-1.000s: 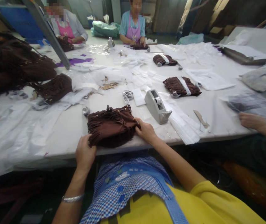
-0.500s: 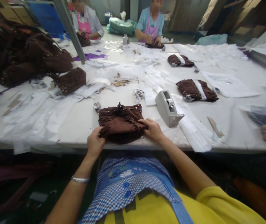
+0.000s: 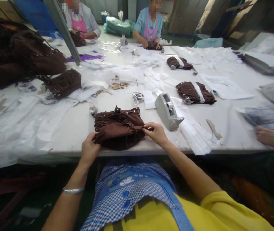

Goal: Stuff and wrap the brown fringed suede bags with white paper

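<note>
A brown fringed bag (image 3: 117, 128) lies flat at the near edge of the table (image 3: 79, 138). My left hand (image 3: 90, 147) grips its left side, the fingertips partly under the fringe. With thumb and forefinger, my right hand (image 3: 154, 131) pinches the bag's fringe at its right side. To the right of the bag stands a grey tape dispenser (image 3: 167, 112). Wrapped metal-coloured hardware (image 3: 93, 110) sits by the bag's upper left corner, and another wrapped piece (image 3: 138, 96) lies above it.
Brown bags (image 3: 31, 51) are heaped at the left. Two banded bags (image 3: 196, 92) lie at the right, beyond white strips (image 3: 192, 131). A metal post (image 3: 63, 32) rises at the back left. Two people work across the table; another person's hand (image 3: 269, 136) is at the right edge.
The view has shifted slightly, so most things appear further left. My right fingers have moved a little at the bag's right side, drawing a strand of fringe outward.
</note>
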A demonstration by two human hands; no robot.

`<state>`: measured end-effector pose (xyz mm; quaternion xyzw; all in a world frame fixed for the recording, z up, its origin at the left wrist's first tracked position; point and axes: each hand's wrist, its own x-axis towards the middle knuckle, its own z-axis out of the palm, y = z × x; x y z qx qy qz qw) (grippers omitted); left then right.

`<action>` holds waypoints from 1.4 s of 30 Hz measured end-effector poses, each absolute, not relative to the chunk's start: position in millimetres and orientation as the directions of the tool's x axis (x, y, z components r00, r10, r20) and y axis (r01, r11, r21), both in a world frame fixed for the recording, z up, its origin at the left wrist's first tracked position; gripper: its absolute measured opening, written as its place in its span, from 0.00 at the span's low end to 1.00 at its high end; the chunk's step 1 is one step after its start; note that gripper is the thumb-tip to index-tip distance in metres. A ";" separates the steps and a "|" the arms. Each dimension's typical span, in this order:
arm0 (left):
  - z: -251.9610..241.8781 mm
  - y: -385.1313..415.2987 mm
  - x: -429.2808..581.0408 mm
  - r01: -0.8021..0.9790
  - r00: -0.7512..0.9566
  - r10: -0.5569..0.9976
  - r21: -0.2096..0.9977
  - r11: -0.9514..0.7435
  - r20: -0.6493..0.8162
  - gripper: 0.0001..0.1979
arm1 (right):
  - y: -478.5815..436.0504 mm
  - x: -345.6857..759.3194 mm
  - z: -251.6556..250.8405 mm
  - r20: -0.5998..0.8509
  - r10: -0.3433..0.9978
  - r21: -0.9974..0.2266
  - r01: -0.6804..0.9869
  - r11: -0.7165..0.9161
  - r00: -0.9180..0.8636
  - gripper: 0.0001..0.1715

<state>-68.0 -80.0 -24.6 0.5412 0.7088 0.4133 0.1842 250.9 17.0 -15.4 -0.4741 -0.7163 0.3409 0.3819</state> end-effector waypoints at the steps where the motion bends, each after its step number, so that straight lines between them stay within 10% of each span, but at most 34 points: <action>1: -24.1 -80.3 -68.5 0.617 -0.361 0.913 0.782 0.080 0.191 0.14 | 15.1 251.1 -13.9 0.293 0.923 -0.809 0.450 0.378 -0.248 0.07; 7: -30.7 -82.0 -67.2 0.755 -0.311 0.907 0.654 0.053 0.285 0.16 | 6.4 257.3 -21.4 0.420 0.835 -0.533 0.648 0.544 -0.355 0.06; 12: -9.0 -102.7 -82.1 0.842 -0.155 0.976 0.536 0.052 0.150 0.22 | 5.1 262.6 -29.1 0.306 0.867 -0.578 0.647 0.497 -0.393 0.07; 16: 46.6 -113.9 -63.2 0.857 -0.199 0.912 0.514 -0.015 0.359 0.24 | 5.9 263.6 -26.6 0.298 0.858 -0.595 0.621 0.510 -0.419 0.07; 23: 45.2 -68.5 -4.1 0.808 0.452 0.843 0.265 -0.525 0.292 0.28 | 13.9 260.2 -24.3 0.271 0.866 -0.571 0.654 0.495 -0.419 0.08; 32: -14.5 -105.2 22.7 0.887 0.380 0.894 0.180 -0.425 0.237 0.26 | -8.8 256.8 -2.4 0.425 0.849 -0.603 0.601 0.525 -0.315 0.17; 38: -15.6 -111.3 31.1 0.908 0.334 0.904 0.166 -0.384 0.266 0.24 | -37.1 223.4 -0.4 0.479 0.550 -0.332 0.438 0.835 -0.684 0.18; 42: -13.2 -122.8 20.5 0.892 0.367 0.896 0.179 -0.415 0.249 0.25 | -18.9 263.7 0.7 0.454 0.689 -0.215 0.681 0.700 -0.565 0.13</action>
